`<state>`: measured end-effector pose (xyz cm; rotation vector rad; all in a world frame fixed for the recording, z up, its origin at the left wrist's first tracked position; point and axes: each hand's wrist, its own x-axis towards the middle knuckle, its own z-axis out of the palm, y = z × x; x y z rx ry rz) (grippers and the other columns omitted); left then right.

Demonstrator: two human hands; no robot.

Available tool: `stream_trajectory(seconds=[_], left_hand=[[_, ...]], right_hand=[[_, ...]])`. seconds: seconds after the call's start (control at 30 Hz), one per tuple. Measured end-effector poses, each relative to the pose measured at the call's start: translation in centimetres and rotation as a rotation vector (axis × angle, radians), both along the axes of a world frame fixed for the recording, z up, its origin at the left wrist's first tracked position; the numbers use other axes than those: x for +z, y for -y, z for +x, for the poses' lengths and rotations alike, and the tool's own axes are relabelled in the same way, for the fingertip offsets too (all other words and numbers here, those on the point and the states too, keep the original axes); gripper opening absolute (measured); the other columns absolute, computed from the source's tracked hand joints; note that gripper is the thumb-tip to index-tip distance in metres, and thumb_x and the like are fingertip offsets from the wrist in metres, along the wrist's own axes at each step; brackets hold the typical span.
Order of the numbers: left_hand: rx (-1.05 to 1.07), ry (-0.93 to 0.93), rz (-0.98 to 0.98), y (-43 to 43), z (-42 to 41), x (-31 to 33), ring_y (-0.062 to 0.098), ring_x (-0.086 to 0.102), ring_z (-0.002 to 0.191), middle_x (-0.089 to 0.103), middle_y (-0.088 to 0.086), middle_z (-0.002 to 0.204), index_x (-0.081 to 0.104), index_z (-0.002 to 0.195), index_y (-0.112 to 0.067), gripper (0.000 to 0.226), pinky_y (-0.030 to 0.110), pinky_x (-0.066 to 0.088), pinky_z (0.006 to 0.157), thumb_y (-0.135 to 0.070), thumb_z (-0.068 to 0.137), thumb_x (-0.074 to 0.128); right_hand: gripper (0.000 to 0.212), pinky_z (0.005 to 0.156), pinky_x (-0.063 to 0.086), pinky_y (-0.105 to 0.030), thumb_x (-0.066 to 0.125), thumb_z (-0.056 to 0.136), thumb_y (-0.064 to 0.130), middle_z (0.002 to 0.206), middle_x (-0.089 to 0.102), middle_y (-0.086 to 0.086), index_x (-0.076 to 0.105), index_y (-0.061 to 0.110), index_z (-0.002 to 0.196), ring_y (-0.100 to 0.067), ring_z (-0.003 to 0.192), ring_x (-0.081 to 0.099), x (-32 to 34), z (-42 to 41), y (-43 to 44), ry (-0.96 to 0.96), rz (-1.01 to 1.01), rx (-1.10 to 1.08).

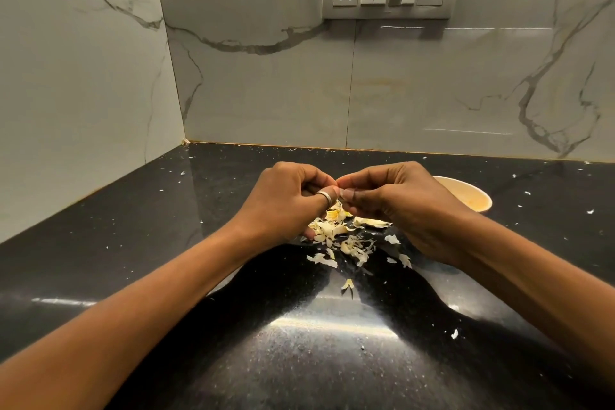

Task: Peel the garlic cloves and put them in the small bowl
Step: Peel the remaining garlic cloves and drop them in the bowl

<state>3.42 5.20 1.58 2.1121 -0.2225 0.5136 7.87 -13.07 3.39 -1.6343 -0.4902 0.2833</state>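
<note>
Black worktop (133, 243) carries a heap of garlic skins (336, 236). Above it, left hand (289, 200) and right hand (399, 203) meet, each grip curled, pinching a garlic clove hidden between fingertips. Peeling seems underway; next the bared clove goes rightward into the small bowl (466, 190).

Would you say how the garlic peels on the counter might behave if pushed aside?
The peels look thin and curled, so probably light and floppy. Flecks strewn across the glossy counter suggest they scatter easily rather than slide together.
</note>
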Motion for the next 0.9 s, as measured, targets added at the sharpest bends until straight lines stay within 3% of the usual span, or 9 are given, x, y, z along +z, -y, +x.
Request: stream_trajectory(seconds=[0.13,0.27,0.37,0.47,0.67,0.8,0.9], left_hand=[[0.002,0.034,0.022,-0.1,0.0,0.0,0.025,0.071,0.069,0.071,0.012,0.076,0.075,0.099,-0.013,0.01,0.031,0.059,0.05,-0.019,0.093,0.071],[0.026,0.081,0.115,-0.1,-0.1,0.0,0.017,0.069,0.06,0.069,0.005,0.069,0.076,0.099,-0.011,0.012,0.028,0.058,0.05,-0.02,0.093,0.071],[0.057,0.125,0.194,-0.1,-0.2,-0.1,0.008,0.064,0.052,0.068,-0.006,0.064,0.078,0.095,-0.014,0.01,0.018,0.051,0.05,-0.021,0.092,0.071],[0.042,0.092,0.154,0.1,-0.3,-0.1,0.007,0.064,0.052,0.065,-0.006,0.061,0.078,0.094,-0.012,0.009,0.025,0.057,0.049,-0.017,0.092,0.071],[0.02,0.033,0.143,0.1,-0.4,0.2,0.009,0.068,0.056,0.069,0.0,0.066,0.078,0.095,-0.012,0.009,0.031,0.06,0.051,-0.014,0.093,0.069],[0.027,0.031,0.17,0.0,-0.5,0.3,0.015,0.07,0.054,0.07,0.0,0.066,0.076,0.091,-0.016,0.008,0.038,0.062,0.053,-0.016,0.093,0.069],[0.031,0.029,0.164,0.1,-0.6,0.2,0.015,0.07,0.052,0.069,-0.002,0.063,0.076,0.088,-0.017,0.01,0.036,0.061,0.053,-0.014,0.093,0.068]], right_hand=[[0.019,0.071,0.06,-0.021,0.064,0.089,-0.009,0.092,0.076,-0.016,0.076,0.0,0.1,-0.017,0.079,0.07,0.1,0.1,0.1,-0.008,0.006,0.007],[0.019,0.076,0.06,-0.023,0.064,0.09,-0.008,0.093,0.077,-0.015,0.077,0.002,0.1,-0.018,0.084,0.071,-0.1,0.2,0.0,0.044,-0.044,0.012],[0.018,0.086,0.06,-0.032,0.071,0.089,0.0,0.092,0.078,-0.01,0.078,0.007,0.104,-0.023,0.091,0.072,-0.4,0.3,0.0,0.143,-0.144,0.026],[0.02,0.088,0.061,-0.041,0.076,0.087,0.004,0.088,0.078,-0.005,0.079,0.014,0.104,-0.027,0.093,0.074,-0.7,0.2,0.0,0.269,-0.22,-0.014],[0.029,0.078,0.06,-0.02,0.079,0.085,0.006,0.088,0.078,0.004,0.078,0.019,0.111,-0.004,0.08,0.073,-0.8,-0.2,-0.2,0.629,-0.386,-0.095],[0.037,0.081,0.055,-0.011,0.079,0.085,0.007,0.096,0.078,0.003,0.074,0.018,0.119,0.001,0.085,0.071,-0.9,-0.3,-0.4,0.709,-0.417,-0.108],[0.039,0.081,0.055,-0.01,0.08,0.084,0.006,0.097,0.078,0.002,0.073,0.018,0.12,0.001,0.086,0.072,-1.0,-0.3,-0.4,0.727,-0.414,-0.111]])
